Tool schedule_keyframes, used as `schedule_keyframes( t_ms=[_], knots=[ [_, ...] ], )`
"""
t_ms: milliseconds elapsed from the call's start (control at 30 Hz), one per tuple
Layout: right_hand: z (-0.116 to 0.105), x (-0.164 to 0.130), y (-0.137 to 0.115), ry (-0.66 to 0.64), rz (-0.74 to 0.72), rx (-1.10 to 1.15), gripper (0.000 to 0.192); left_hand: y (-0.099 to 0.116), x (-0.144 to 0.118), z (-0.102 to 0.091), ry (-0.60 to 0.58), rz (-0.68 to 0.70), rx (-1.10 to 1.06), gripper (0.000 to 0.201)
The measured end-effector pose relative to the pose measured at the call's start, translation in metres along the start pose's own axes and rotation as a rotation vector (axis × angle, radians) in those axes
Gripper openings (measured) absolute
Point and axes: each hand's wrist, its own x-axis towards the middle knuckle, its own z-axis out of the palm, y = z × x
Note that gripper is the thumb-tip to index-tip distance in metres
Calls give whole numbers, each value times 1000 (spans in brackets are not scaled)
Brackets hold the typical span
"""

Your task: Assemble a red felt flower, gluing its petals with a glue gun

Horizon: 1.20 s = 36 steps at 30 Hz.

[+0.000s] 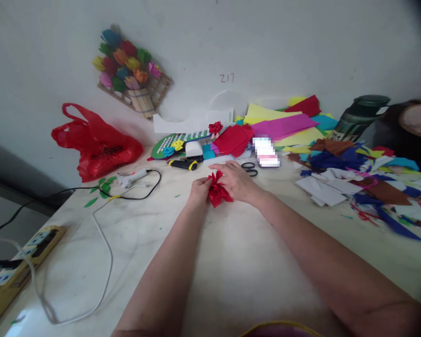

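Observation:
A crumpled red paper flower (218,191) sits between my two hands above the pale table (238,262). My left hand (198,189) pinches its left side. My right hand (234,180) grips its right side, fingers curled over the top. Just beyond my right hand lie black scissors (250,168). A second small red paper flower (215,127) stands further back by the wall.
A red plastic bag (97,146) and a white glue gun (132,178) with its cable lie at the left, a power strip (24,255) at the left edge. Sheets and scraps of coloured paper (340,159) cover the right. A green bottle (359,117) stands at the back right.

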Motion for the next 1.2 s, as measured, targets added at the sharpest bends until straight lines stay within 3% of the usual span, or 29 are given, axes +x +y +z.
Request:
schedule_keyframes(
  t_ms=[167, 300, 433, 633, 833, 1033, 1200],
  knots=[
    [-5, -4, 14, 174, 224, 338, 27, 1, 0, 1, -37, -5, -50, 33],
    [0, -7, 27, 355, 542, 523, 23, 0, 2, 2, -23, 4, -74, 32],
    [6, -9, 31, 374, 806, 659, 24, 0, 2, 2, -1, 21, -107, 33],
    [3, -9, 27, 241, 793, 732, 21, 4, -1, 3, 22, 45, -75, 30],
    [-1, -7, 24, 376, 852, 682, 23, 5, 0, 4, 69, 68, -98, 29],
    [2, -8, 26, 349, 981, 858, 31, 7, -1, 4, 80, 79, -117, 29],
    [3, -5, 22, 381, 1005, 940, 27, 5, 0, 3, 77, 82, -105, 30]
  ],
)
